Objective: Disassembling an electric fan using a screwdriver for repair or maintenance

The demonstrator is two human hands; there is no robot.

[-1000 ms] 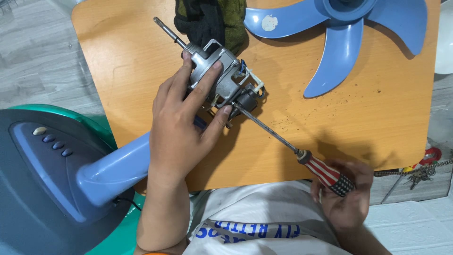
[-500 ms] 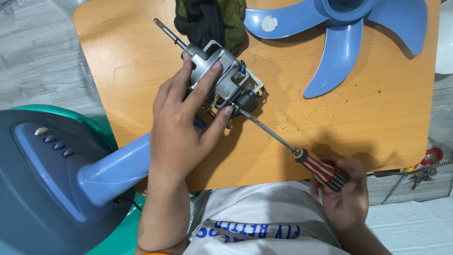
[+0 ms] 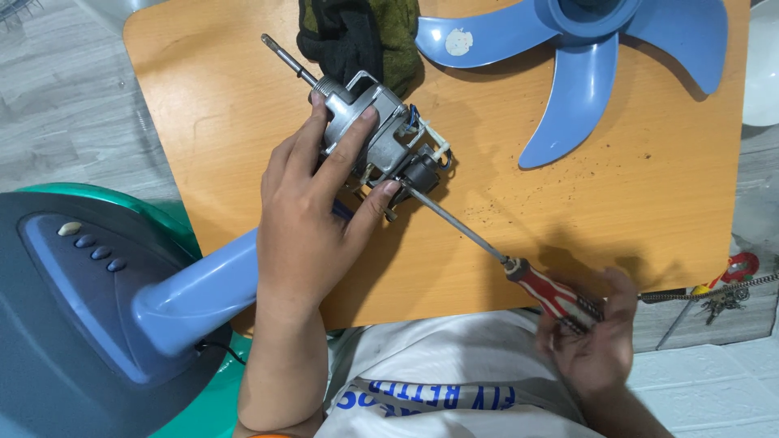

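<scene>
- The left hand (image 3: 304, 215) lies palm-down over a silver fan motor (image 3: 369, 134), fingers spread across its casing and the thumb tucked against the underside, so the motor is pinned in a loose, open-fingered clasp, not a fist.
- The motor sits on the wooden table (image 3: 219, 105), toward the middle and a little nearer the left edge, with its bare steel shaft (image 3: 288, 57) sticking out toward the far left corner.
- At the motor's near end there is a black part with white plastic bits, just beside the person's thumb.
- The right hand (image 3: 596, 341) hangs off the near edge of the table, close to the right corner, with the fingers curled round the red and white striped handle of a long screwdriver (image 3: 487, 243); the grip is closed on the handle.
- The screwdriver's thin metal shank runs diagonally up across the table and its tip meets the black part at the motor's near end.
- A blue fan blade (image 3: 584, 89) lies flat by the far right corner, well apart from the motor.
- A dark green and black cloth (image 3: 357, 36) is bunched at the far edge, just behind the motor.
- A blue and green fan base (image 3: 89, 284) with a row of buttons stands beside the table's left edge, its blue neck passing under the left wrist.
</scene>
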